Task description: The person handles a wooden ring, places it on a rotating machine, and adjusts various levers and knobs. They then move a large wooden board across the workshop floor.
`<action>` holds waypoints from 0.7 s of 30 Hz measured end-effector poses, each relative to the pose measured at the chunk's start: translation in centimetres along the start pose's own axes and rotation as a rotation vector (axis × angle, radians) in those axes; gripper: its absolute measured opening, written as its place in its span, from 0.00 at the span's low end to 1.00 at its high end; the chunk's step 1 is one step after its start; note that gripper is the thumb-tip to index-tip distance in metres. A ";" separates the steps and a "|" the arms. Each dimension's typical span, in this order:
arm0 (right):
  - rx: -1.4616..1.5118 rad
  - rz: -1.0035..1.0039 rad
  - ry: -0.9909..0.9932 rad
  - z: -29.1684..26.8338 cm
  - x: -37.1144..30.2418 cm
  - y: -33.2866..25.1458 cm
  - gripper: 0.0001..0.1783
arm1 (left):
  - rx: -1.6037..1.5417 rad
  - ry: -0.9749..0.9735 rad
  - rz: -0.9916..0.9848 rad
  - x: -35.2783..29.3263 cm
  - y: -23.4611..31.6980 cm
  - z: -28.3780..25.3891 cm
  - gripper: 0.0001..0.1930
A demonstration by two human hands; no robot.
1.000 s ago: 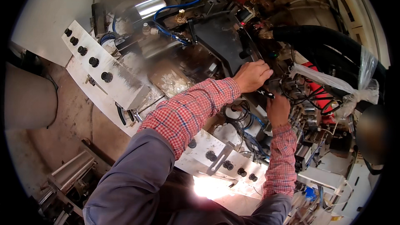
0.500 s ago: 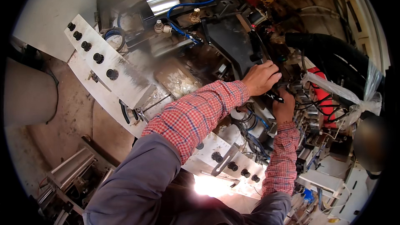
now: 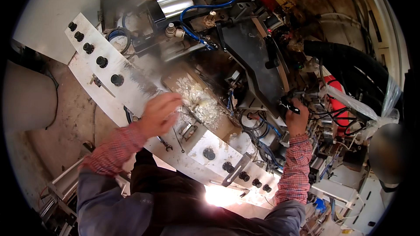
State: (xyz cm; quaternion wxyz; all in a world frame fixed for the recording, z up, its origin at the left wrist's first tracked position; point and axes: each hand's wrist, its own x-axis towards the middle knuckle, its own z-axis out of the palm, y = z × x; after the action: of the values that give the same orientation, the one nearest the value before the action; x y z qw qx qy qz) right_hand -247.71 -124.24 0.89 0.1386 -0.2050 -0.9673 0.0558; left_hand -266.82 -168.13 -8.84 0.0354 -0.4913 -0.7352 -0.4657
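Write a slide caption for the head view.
Left grip, blurred, beside a heap of white flakes; right grip on a black handle near a dark plate.

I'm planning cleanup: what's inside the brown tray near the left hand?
Pale, flaky scraps lie heaped in the brown tray. The heap hides much of the bottom, so anything underneath cannot be seen.

Flakes (image 3: 204, 105) lie in a tray (image 3: 230, 127) between the left hand (image 3: 158, 112) and right hand (image 3: 297, 117).
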 end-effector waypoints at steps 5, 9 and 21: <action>0.089 0.055 0.062 -1.2 -0.5 -1.0 0.15 | 0.261 -0.231 -0.001 -3.8 -3.9 -6.8 0.21; -0.085 0.191 0.046 -2.7 -3.5 -7.4 0.07 | 0.298 -0.365 0.160 -4.6 -7.0 -8.6 0.30; -0.279 0.112 0.089 3.3 6.0 -17.1 0.20 | 0.115 -0.408 0.230 -3.7 -12.4 -10.2 0.27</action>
State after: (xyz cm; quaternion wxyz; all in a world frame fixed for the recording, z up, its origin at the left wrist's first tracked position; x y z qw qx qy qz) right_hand -260.45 -137.51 2.04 0.1483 -0.2782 -0.9456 -0.0804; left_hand -278.45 -179.06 -13.00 -0.0332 -0.6529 -0.6917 -0.3068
